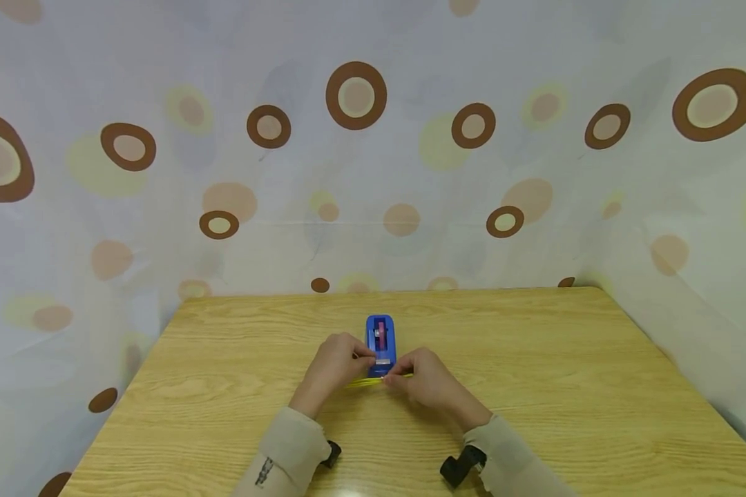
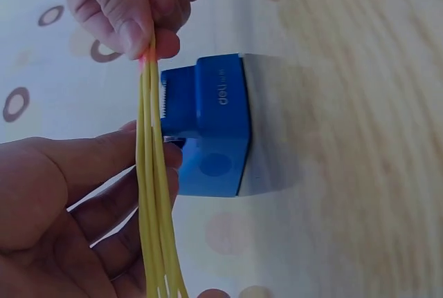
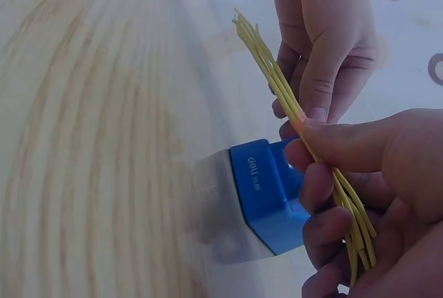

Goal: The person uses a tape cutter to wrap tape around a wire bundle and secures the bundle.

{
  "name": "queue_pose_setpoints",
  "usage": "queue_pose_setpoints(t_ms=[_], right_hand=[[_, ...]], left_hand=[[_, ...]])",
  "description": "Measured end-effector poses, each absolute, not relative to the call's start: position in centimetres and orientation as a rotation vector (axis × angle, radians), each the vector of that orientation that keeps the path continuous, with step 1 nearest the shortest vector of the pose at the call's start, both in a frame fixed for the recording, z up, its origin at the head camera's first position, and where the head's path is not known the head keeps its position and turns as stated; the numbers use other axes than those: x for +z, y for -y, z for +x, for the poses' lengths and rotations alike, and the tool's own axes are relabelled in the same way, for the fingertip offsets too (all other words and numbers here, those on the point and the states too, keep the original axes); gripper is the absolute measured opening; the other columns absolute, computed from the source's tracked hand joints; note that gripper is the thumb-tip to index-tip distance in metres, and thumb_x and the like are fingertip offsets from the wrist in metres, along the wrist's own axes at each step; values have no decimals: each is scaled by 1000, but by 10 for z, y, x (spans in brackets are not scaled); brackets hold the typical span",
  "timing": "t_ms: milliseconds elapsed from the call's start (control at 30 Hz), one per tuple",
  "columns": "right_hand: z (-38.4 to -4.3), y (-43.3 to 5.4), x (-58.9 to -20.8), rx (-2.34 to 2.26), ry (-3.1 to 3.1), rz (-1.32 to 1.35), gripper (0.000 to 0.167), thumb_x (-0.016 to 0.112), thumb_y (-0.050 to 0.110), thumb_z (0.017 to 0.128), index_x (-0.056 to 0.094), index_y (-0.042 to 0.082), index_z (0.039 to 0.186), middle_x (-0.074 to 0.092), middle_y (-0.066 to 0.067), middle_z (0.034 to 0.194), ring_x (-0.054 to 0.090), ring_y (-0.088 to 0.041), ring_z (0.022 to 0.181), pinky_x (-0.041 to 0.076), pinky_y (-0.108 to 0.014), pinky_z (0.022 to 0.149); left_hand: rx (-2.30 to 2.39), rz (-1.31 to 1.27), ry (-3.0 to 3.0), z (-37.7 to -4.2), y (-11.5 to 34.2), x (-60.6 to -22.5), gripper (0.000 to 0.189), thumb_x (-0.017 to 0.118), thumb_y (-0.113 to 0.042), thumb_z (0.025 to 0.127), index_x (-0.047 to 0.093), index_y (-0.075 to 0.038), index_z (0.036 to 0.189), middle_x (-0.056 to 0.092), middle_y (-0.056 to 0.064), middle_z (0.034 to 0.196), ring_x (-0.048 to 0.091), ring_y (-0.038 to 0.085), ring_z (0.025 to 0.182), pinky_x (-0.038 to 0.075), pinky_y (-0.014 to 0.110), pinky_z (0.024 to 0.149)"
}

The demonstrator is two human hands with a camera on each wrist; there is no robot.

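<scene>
A blue tape dispenser (image 1: 381,338) stands on the table beyond both hands, a pink-red core in its well. My left hand (image 1: 340,357) is at its near, toothed end, where the thumb and index finger appear to pinch the tape's end; the bundle partly hides the fingertips in the left wrist view. With thumb and fingers, my right hand (image 3: 387,173) grips a bundle of thin yellow sticks (image 3: 273,73) just in front of the dispenser. A pinkish band (image 2: 147,56) shows on the bundle beside the right thumb.
The wood-grain table (image 1: 534,359) reaches back to a pale curtain (image 1: 410,255) with brown rings and spots. Black wrist devices (image 1: 463,467) sit at the cuffs of both light sleeves (image 1: 289,449).
</scene>
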State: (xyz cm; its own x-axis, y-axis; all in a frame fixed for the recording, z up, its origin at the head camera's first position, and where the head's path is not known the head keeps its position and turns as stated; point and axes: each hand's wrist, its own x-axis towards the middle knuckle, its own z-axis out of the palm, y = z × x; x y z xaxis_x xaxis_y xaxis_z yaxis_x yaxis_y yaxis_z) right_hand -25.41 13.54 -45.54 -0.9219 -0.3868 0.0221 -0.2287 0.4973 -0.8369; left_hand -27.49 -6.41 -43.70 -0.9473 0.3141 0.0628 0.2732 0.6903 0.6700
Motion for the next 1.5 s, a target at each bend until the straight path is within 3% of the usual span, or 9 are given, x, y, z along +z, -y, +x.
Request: queue_pose_setpoints(t_ms=[233,533,733,1133,1367,1500], right_hand=[[-253,-134,-449,-1374,-2578,-561,16,70,15,93,78,5,84,70,0,81,55,-14,72,45,-28,61],[-250,-133,-439,-1376,-2595,-565,15,69,14,94,78,5,87,71,-3,84,56,-14,73,47,-31,64],[-249,-136,-431,-1411,-2594,-638,18,68,16,95,78,4,88,72,-7,87,58,-14,75,49,-32,66],[-240,-142,-409,-1431,-2631,-694,14,66,17,96,78,11,94,73,-1,93,66,-16,90,54,-38,78],[-235,-142,-400,-1475,-2626,-673,15,67,18,96,78,8,96,72,-1,95,65,-19,93,54,-40,79],[-232,-142,-395,-1484,-2624,-639,14,67,19,96,78,11,97,72,1,96,65,-21,96,54,-42,82]], left_hand=[[1092,526,-2839,-269,68,-427,11,72,-15,92,80,-9,95,73,1,95,65,12,82,55,31,70],[1023,610,-2849,-263,70,-416,18,65,-18,97,79,-6,95,72,1,86,56,10,67,49,29,61],[1010,667,-2830,-257,72,-408,23,62,-17,99,73,-8,80,56,-4,66,44,10,53,39,26,53],[1029,803,-2805,-247,69,-390,27,58,-17,101,67,-13,77,44,-5,60,36,9,51,32,24,51],[981,856,-2791,-238,71,-378,22,57,-17,102,74,-12,89,59,-5,74,42,9,55,40,26,57],[956,880,-2801,-233,71,-369,22,57,-21,102,73,-14,87,55,-4,68,41,9,54,38,26,56]])
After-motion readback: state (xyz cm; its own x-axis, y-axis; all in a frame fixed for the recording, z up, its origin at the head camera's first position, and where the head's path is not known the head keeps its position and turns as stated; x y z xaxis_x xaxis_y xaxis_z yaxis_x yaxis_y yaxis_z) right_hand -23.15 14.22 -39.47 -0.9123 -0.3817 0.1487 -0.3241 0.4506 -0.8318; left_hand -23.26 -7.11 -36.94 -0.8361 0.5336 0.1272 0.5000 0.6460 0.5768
